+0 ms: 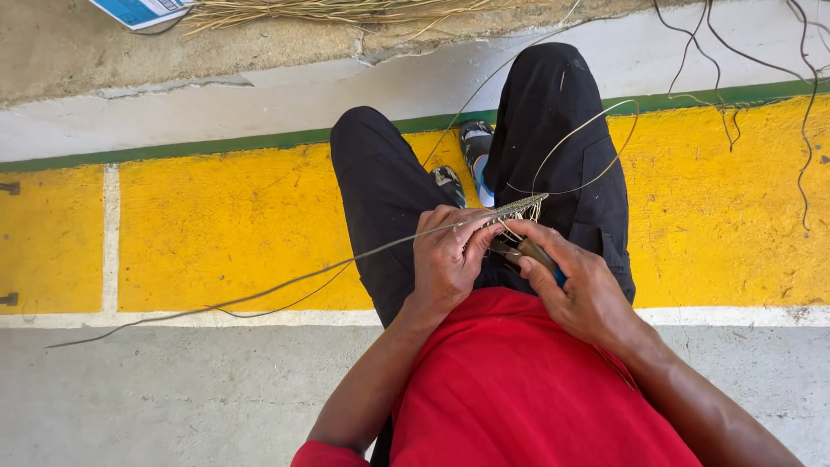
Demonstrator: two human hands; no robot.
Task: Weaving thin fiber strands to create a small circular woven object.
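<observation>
My left hand pinches a narrow woven strip of plant fibre above my lap. Long thin fibre strands trail from it to the left across the floor, and one strand loops up over my right knee. My right hand grips a small dark tool with a brownish handle, its tip at the woven strip, and pinches the fibres as well. I sit in a red shirt and black trousers, feet in sandals.
The floor has a yellow painted band edged with white and green lines. A bundle of dry straw and a blue and white package lie at the top. Dark wiry strands hang at upper right.
</observation>
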